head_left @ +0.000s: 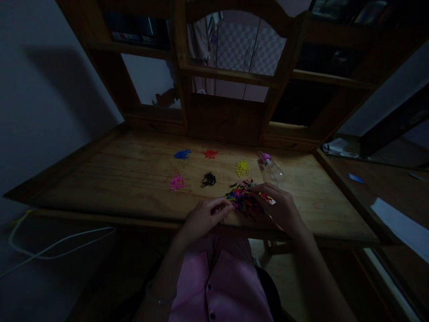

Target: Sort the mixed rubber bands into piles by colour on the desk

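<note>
A mixed heap of small coloured rubber bands [244, 198] lies near the front edge of the wooden desk [134, 174]. My left hand [204, 218] rests at the heap's left side, fingertips pinched together at its edge. My right hand [280, 206] sits on the heap's right side with fingers curled into the bands. Farther back lie small sorted piles: blue [182, 154], red [210, 154], yellow [242, 167], pink [176, 182] and black [208, 180].
A clear small bottle with a pink cap [270, 167] lies on its side behind my right hand. A wooden hutch with shelves [231, 76] rises at the desk's back. White cable [50, 246] hangs at the left. Papers [402, 228] lie on the right side surface.
</note>
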Available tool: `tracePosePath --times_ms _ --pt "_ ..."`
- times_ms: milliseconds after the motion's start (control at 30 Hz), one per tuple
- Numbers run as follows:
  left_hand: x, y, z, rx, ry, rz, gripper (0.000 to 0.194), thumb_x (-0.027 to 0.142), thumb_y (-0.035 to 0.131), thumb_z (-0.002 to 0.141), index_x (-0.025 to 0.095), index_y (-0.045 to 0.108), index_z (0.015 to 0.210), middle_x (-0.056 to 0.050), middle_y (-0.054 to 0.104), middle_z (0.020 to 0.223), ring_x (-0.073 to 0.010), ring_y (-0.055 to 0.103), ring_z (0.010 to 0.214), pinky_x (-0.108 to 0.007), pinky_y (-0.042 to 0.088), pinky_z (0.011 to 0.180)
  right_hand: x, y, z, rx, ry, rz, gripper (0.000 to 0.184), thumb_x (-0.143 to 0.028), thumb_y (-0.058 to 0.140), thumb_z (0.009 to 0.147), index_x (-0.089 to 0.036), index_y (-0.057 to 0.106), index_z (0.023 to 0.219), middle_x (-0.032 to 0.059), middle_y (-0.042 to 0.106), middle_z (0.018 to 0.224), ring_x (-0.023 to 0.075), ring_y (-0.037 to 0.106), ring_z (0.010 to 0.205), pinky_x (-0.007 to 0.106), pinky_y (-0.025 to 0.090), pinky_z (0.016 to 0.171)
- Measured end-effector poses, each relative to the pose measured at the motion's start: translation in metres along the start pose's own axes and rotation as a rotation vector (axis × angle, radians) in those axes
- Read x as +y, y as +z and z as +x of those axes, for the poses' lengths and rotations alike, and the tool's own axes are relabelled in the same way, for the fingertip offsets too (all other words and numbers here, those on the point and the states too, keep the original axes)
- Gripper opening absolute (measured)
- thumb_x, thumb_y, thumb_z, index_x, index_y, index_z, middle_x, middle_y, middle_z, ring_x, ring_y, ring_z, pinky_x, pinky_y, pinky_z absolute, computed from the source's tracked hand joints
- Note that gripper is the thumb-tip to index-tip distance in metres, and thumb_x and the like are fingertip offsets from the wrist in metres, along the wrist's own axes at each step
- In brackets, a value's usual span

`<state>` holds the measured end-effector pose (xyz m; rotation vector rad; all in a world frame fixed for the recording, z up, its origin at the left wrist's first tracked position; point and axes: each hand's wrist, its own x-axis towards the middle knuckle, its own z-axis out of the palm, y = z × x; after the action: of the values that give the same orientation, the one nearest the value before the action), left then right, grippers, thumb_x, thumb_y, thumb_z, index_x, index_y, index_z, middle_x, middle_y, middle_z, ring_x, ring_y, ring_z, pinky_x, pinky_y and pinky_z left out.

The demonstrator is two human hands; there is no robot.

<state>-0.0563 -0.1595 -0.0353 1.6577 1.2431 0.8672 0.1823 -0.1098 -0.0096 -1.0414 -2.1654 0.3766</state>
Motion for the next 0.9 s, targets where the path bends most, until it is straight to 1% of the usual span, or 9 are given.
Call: tracePosePath --times_ms 133,267,333,467,567,667,733,900 --pt "0.001 0.001 -0.001 0.004 -0.004 -0.001 0.034 0.050 0.050 0.092 0.022 0.070 0.096 0.002 0.063 0.069 -0.0139 0.057 0.067 -0.023 0.040 0.061 0.002 -0.001 -0.001 0.019 0.013 0.000 0.018 -0.020 0.057 0.091 -0.022 0.071 0.102 0.0053 0.073 0.098 0.0190 0.069 0.090 0.031 0.055 0.079" --pt "-0.001 0.002 -0.001 0.018 0.001 0.000 0.033 0.049 0.051 0.092 0.022 0.070 0.095 0.002 0.063 0.069 -0.0133 0.057 0.067 -0.023 0.041 0.062 0.006 0.005 0.001 0.049 0.019 -0.052 0.019 -0.017 0.059 0.089 -0.023 0.073 0.100 0.0046 0.074 0.102 0.0217 0.069 0.100 0.033 0.054 0.086" --pt "-0.001 0.002 -0.001 0.024 0.007 0.000 0.033 0.048 0.051 0.092 0.022 0.070 0.095 0.001 0.064 0.072 -0.0133 0.058 0.067 -0.023 0.041 0.062 0.007 0.008 0.003 0.056 0.035 -0.066 0.019 -0.017 0.059 0.089 -0.024 0.073 0.100 0.0039 0.075 0.101 0.0219 0.069 0.102 0.033 0.054 0.087" --pt "-0.001 0.002 0.000 0.021 0.013 -0.012 0.034 0.049 0.051 0.092 0.022 0.070 0.095 0.002 0.063 0.071 -0.0133 0.058 0.067 -0.022 0.041 0.062 0.005 0.012 0.005 0.082 0.075 -0.045 0.017 -0.022 0.059 0.091 -0.024 0.074 0.099 0.0036 0.076 0.102 0.0214 0.070 0.099 0.031 0.055 0.083" --pt "-0.001 0.002 -0.001 0.022 0.005 -0.011 0.035 0.050 0.051 0.092 0.021 0.070 0.095 0.002 0.062 0.068 -0.0137 0.058 0.067 -0.022 0.040 0.062 0.004 0.011 0.005 0.079 0.078 -0.033 0.017 -0.021 0.059 0.091 -0.024 0.074 0.098 0.0037 0.076 0.100 0.0202 0.071 0.092 0.031 0.055 0.081" --pt "-0.001 0.001 -0.001 0.019 0.000 -0.007 0.035 0.051 0.051 0.092 0.022 0.070 0.095 0.002 0.063 0.068 -0.0139 0.058 0.067 -0.023 0.040 0.061 0.004 0.007 0.005 0.050 0.063 -0.028 0.017 -0.019 0.059 0.090 -0.022 0.074 0.098 0.0046 0.074 0.098 0.0196 0.070 0.090 0.032 0.053 0.081" --pt "-0.001 0.002 -0.001 0.016 0.001 -0.006 0.035 0.051 0.051 0.092 0.022 0.070 0.096 0.002 0.063 0.069 -0.0139 0.058 0.067 -0.023 0.040 0.061 0.005 0.005 0.006 0.004 0.057 -0.039 0.018 -0.018 0.059 0.090 -0.021 0.073 0.100 0.0058 0.073 0.097 0.0198 0.068 0.089 0.032 0.053 0.081" --pt "-0.002 0.002 0.000 0.023 0.000 0.002 0.034 0.050 0.050 0.092 0.022 0.070 0.096 0.002 0.062 0.069 -0.0136 0.057 0.066 -0.023 0.040 0.061 0.009 0.010 0.012 -0.124 0.026 -0.103 0.017 -0.017 0.060 0.090 -0.021 0.074 0.099 0.0071 0.071 0.094 0.0200 0.065 0.087 0.033 0.051 0.081"
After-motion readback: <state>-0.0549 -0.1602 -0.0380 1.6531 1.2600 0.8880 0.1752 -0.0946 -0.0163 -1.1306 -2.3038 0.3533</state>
